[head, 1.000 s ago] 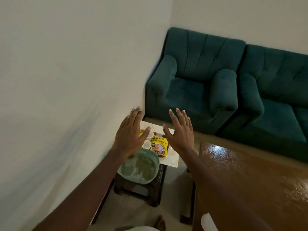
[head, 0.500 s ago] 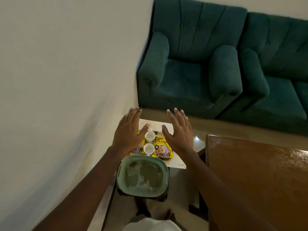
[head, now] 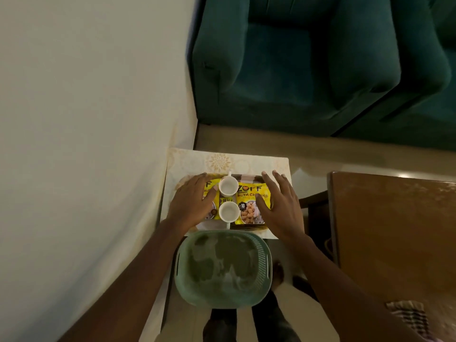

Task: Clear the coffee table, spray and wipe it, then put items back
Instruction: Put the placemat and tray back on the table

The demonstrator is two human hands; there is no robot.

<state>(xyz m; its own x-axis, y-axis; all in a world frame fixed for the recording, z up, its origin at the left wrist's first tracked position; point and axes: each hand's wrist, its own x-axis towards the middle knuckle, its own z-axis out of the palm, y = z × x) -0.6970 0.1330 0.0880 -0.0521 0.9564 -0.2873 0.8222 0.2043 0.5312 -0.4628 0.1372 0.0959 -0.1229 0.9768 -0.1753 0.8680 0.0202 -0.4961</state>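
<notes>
Now | left hand (head: 195, 201), right hand (head: 281, 208) flank cups (head: 228, 186) | wall (head: 86, 119) close left

A single view is given, taken by a wide-angle camera worn on the head. It is pointed forward and steeply down, so the small table (head: 229, 161) is seen close and almost from above. The armchair (head: 296, 70) is caught at the top, the wall (head: 86, 119) at left, the brown table (head: 394, 230) at right.

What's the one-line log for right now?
phase: clearing | left hand: open over left packet | right hand: open over soya chunks packet | two white cups: on tray between packets
</notes>
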